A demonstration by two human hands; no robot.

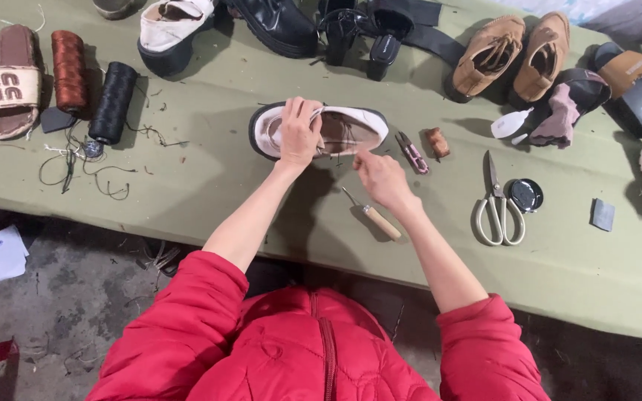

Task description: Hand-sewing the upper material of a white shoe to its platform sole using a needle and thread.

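A cream shoe (351,128) with a dark sole lies on its side on the olive-green table (209,193), opening towards me. My left hand (297,134) grips its toe end, fingers curled over the upper. My right hand (379,175) is at the shoe's near edge with thumb and fingers pinched together; whatever it pinches is too small to make out. A wooden-handled awl (371,215) lies on the cloth just below my right hand.
Small snips (412,153) and a brown block (438,142) lie right of the shoe. Scissors (496,204) and a round tin (526,194) sit further right. Black (113,102) and brown (68,70) thread spools, a sandal (5,83) and several shoes line the far side.
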